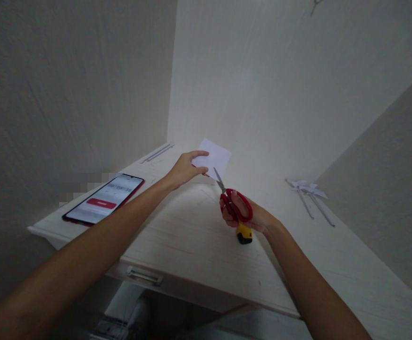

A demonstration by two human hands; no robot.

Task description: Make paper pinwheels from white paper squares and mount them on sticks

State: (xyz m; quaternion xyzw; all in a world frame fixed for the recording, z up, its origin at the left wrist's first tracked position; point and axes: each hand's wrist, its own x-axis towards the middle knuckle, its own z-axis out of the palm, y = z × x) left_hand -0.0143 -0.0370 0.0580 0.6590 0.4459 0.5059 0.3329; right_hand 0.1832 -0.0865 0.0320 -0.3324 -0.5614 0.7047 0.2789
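My left hand pinches the near edge of a small white sheet of paper and holds it above the pale wooden desk. In my right hand are red-handled scissors, my fingers through the loops. Their blades point up and away, and the tips meet the lower edge of the paper. A yellow and black object lies on the desk just under my right hand.
A phone with a lit screen lies at the desk's left edge. Two folded white paper pieces on sticks rest at the right. A thin white strip lies at the back left. Walls close in behind and on both sides. A drawer handle shows below.
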